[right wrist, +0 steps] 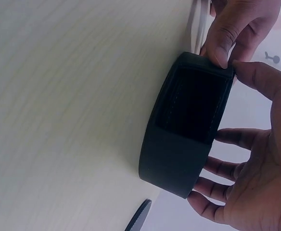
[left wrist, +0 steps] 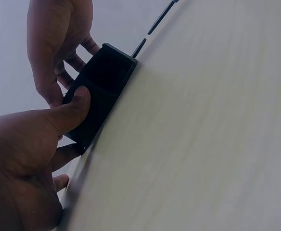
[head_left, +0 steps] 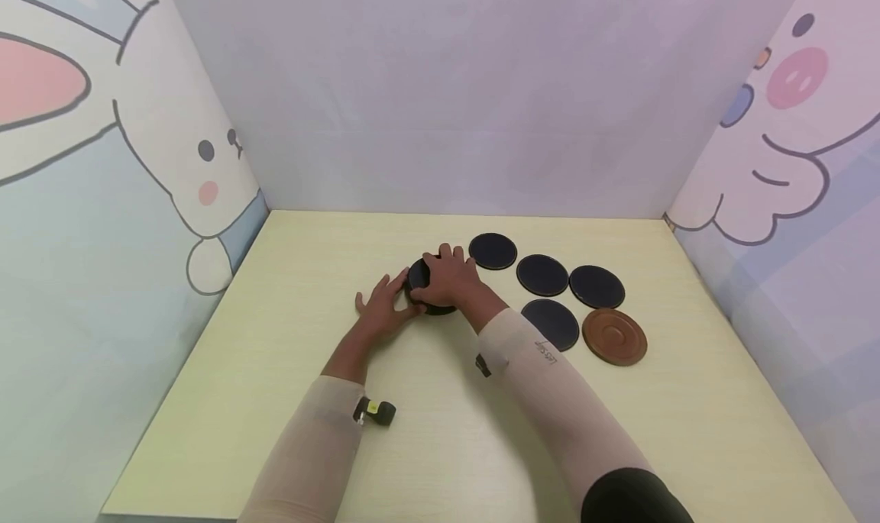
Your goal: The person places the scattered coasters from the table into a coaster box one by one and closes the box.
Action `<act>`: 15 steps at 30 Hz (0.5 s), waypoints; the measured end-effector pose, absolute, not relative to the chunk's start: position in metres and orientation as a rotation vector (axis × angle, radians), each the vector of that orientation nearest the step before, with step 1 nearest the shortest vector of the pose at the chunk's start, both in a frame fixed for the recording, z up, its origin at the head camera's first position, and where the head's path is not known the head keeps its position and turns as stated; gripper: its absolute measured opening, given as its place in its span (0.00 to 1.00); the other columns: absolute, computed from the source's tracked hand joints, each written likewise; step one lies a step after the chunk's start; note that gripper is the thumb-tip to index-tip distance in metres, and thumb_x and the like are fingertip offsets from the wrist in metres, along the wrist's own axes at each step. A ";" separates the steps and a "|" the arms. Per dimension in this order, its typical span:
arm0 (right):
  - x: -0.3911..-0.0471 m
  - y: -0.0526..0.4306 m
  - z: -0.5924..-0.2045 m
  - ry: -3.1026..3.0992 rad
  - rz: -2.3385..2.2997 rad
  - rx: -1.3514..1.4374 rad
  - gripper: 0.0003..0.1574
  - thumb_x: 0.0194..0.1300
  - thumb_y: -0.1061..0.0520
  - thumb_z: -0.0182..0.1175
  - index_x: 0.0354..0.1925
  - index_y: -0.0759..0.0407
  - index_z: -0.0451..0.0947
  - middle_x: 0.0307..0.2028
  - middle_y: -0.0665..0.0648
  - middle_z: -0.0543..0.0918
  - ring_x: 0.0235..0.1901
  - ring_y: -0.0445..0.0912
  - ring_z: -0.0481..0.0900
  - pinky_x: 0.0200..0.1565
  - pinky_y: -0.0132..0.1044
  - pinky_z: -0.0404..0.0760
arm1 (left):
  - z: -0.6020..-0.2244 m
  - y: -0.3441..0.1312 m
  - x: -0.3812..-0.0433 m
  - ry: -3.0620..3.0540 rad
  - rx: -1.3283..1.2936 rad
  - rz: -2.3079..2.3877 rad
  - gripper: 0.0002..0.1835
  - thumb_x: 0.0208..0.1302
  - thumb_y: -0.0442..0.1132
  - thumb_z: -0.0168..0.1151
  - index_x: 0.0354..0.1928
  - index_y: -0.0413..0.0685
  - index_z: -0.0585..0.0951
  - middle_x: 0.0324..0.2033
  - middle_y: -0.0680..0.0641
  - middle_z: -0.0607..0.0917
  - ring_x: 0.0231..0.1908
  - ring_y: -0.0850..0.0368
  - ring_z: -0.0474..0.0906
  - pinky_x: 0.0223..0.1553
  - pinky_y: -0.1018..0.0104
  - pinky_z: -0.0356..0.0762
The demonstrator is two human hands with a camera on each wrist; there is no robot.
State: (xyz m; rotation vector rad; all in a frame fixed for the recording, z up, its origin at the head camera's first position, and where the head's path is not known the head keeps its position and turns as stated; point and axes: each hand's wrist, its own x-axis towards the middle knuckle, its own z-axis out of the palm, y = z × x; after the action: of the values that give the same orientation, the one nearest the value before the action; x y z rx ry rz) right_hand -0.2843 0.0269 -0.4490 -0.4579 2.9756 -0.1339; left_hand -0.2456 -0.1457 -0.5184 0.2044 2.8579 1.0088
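Observation:
A round black coaster holder (head_left: 418, 274) with a window cut in its side stands on the table, between both hands. My left hand (head_left: 382, 311) grips its left side, thumb on the side wall (left wrist: 96, 113) in the left wrist view. From above, my right hand (head_left: 450, 279) holds the holder, its fingers spread over the top and far rim. The right wrist view shows the holder's window (right wrist: 196, 103) dark, so its contents cannot be made out. Several flat black coasters, such as this one (head_left: 542, 275), lie to the right of the hands.
A brown ringed disc (head_left: 614, 337) lies at the right end of the coaster group. The pale wooden table (head_left: 261, 401) is bounded by a plain back wall (head_left: 440, 126) and side walls with cartoon animals (head_left: 199, 111).

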 end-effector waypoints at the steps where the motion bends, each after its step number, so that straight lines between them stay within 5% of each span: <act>1: -0.284 0.027 -0.449 2.975 -0.136 -0.459 0.54 0.56 0.24 0.58 0.74 0.42 0.60 0.66 0.60 0.64 0.63 0.57 0.63 0.60 0.59 0.70 | -0.518 -0.146 -0.245 2.858 0.204 1.010 0.48 0.60 0.66 0.64 0.78 0.72 0.51 0.76 0.53 0.62 0.79 0.48 0.44 0.68 0.25 0.26; 15: -0.281 0.029 -0.445 2.967 -0.141 -0.489 0.53 0.57 0.23 0.58 0.73 0.44 0.62 0.66 0.61 0.65 0.64 0.58 0.63 0.62 0.61 0.69 | -0.519 -0.146 -0.246 2.858 0.200 1.002 0.47 0.61 0.66 0.63 0.78 0.74 0.50 0.76 0.55 0.62 0.79 0.48 0.44 0.68 0.25 0.27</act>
State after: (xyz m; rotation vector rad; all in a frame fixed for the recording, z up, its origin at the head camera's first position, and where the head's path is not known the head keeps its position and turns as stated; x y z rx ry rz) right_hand -0.2807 0.0295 -0.4454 -0.4887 2.9672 -0.1408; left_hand -0.2459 -0.1457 -0.5187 0.2004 2.8578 1.0021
